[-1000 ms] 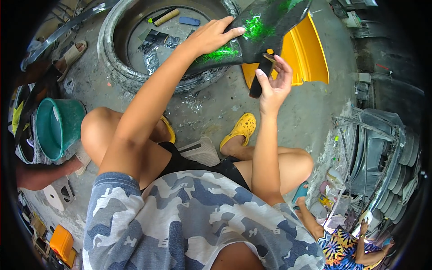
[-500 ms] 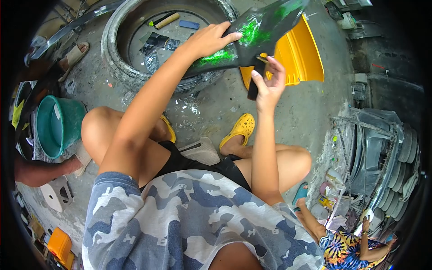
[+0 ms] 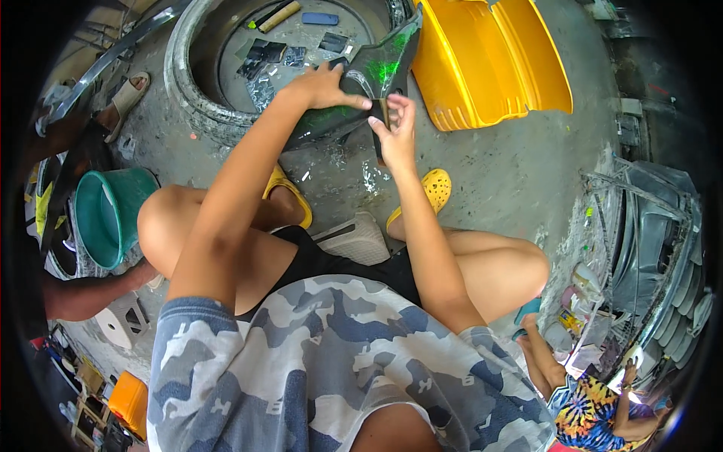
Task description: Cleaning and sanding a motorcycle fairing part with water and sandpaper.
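A black plastic panel (image 3: pixel 388 66) with glossy green patches is tilted over the near rim of a large tyre. My left hand (image 3: pixel 320 89) grips its upper left edge, fingers spread, with the thumb across the surface. Between the thumb and fingers of my right hand (image 3: pixel 398 137) is a dark flat strip (image 3: pixel 377 143) with a tan edge, set against the panel's lower edge. Its exact kind cannot be made out. Both hands are close together, thumbs nearly meeting.
Inside the tyre (image 3: pixel 183 79) lie dark sheet pieces (image 3: pixel 265 51), a blue block (image 3: pixel 320 18) and a tan roll (image 3: pixel 279 16). A yellow panel (image 3: pixel 482 71) rests at far right, a green tub (image 3: pixel 113 215) at left. Other people are at left and lower right (image 3: pixel 595 410).
The black panel and both hands have shifted left, and the panel sits more upright. The dark strip has come up against the panel. More of the yellow panel shows.
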`<state>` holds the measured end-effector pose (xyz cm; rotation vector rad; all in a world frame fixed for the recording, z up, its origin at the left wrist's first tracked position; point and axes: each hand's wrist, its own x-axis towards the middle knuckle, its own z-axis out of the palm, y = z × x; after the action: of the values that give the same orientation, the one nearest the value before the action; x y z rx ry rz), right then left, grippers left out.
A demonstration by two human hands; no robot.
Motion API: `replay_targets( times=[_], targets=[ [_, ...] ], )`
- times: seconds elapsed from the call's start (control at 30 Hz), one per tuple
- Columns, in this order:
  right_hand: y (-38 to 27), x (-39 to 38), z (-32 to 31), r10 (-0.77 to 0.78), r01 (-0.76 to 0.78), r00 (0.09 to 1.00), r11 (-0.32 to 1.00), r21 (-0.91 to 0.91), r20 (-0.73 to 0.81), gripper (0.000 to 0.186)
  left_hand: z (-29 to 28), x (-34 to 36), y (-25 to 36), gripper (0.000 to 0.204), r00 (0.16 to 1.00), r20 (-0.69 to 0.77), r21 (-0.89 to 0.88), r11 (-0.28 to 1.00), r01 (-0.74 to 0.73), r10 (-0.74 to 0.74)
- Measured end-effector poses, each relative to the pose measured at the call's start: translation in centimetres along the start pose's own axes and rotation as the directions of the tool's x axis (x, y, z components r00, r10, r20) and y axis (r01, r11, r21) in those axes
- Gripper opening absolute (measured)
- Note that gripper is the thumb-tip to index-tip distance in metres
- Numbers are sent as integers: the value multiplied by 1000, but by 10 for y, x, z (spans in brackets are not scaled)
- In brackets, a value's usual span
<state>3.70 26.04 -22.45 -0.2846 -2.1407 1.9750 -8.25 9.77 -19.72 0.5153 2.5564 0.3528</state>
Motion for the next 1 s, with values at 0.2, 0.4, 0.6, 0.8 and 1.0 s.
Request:
replay_targets(
  times=[0.2, 0.4, 0.6, 0.8, 1.0],
  targets=[
    [-2, 5, -3, 54, -48, 997, 995, -90, 62, 44, 9, -30, 15, 132, 993, 83, -13, 997, 79, -78],
    [-38, 6, -3, -119, 194, 980, 756, -625, 160, 30, 10, -31, 8, 113, 999, 21, -100, 994, 44, -42],
    [-44, 36, 19, -183, 371, 929, 499, -783, 323, 30, 13, -20, 5, 114, 1000, -6, -155, 988, -4, 3],
    [-40, 33, -4, -130, 379, 917, 580, -721, 377, 29, 10, -21, 8, 113, 999, 23, -192, 981, 30, -27],
    [-39, 31, -6, -83, 362, 909, 639, -678, 408, 30, 22, -24, 1, 107, 997, 44, -230, 970, 78, -70]
  ],
)
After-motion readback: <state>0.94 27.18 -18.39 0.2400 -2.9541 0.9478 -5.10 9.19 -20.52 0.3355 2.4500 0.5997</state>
